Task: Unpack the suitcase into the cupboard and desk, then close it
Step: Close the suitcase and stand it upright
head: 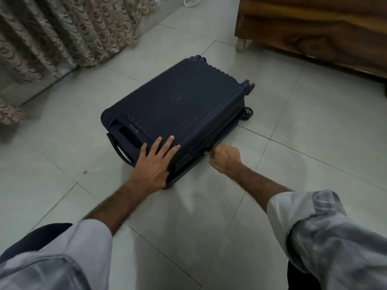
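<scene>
My left hand lies flat, fingers spread, on the near corner of the dark suitcase; my right hand is fisted at its side seam, pinching the zip pull, I think. Suitcase lies mid-frame on the tiled floor, curtain upper left.

Suitcase matt ribbed dark shell; floor smooth glossy tile; cabinet polished wood; curtain textured cloth

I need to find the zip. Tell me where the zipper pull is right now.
Head view: the zipper pull sits on the suitcase's near right side seam, pinched by the right hand, right of the flat left hand.
</scene>
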